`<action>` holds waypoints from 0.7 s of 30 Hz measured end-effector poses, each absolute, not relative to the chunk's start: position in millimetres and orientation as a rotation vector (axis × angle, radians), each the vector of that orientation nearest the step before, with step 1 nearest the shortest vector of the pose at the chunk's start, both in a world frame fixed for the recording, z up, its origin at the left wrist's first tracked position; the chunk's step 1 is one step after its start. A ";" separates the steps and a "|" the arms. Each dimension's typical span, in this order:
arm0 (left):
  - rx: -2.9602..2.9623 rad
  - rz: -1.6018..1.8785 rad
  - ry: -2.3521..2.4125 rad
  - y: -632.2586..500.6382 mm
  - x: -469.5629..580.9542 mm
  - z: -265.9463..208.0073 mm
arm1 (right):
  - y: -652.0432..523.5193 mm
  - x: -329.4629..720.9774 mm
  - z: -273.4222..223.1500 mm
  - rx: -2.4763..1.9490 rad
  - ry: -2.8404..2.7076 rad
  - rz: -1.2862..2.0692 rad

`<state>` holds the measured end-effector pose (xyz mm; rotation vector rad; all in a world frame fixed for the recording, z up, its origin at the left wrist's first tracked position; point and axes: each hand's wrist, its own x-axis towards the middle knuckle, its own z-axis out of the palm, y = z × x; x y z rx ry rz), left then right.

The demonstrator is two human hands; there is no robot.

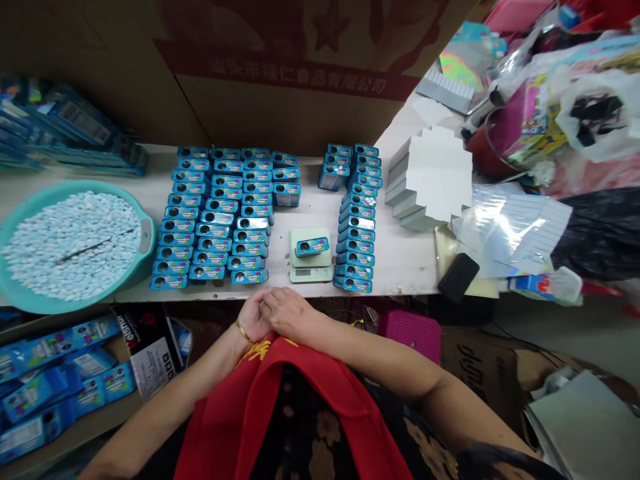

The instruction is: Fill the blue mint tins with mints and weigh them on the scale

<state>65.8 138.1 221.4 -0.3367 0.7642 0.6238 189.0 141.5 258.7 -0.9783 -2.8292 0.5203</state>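
Note:
My left hand (253, 317), with a gold bracelet at its wrist, and my right hand (291, 312) rest together at the table's front edge. The right hand lies folded over the fingers of the left, partly hiding them; both look closed, and no object shows in them. Just beyond stands a small pale green digital scale (311, 273) with one blue tin-like candy box (313, 246) on its pan. Left of the scale, several columns of similar blue boxes (210, 230) stand packed upright, each with a dark round opening on top. Another block of them (355, 243) stands to the right.
A turquoise basin (148, 233) of pale blue candies, with a thin dark stick, sits at left. White card pieces (440, 173) are stacked at right near a black phone-like object (459, 277). A large cardboard carton (280, 113) rises behind. Blue packs (65, 373) fill a box below.

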 end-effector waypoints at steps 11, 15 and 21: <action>-0.311 0.717 0.736 177.8 93.7 225.6 | 195.1 231.3 261.9 -1.026 -2.704 0.675; -0.262 0.715 0.682 190.9 94.7 228.3 | 224.4 256.0 252.9 -1.347 -2.471 0.644; -0.290 0.762 0.698 181.7 79.4 233.1 | 235.7 272.0 236.7 -1.476 -2.201 0.681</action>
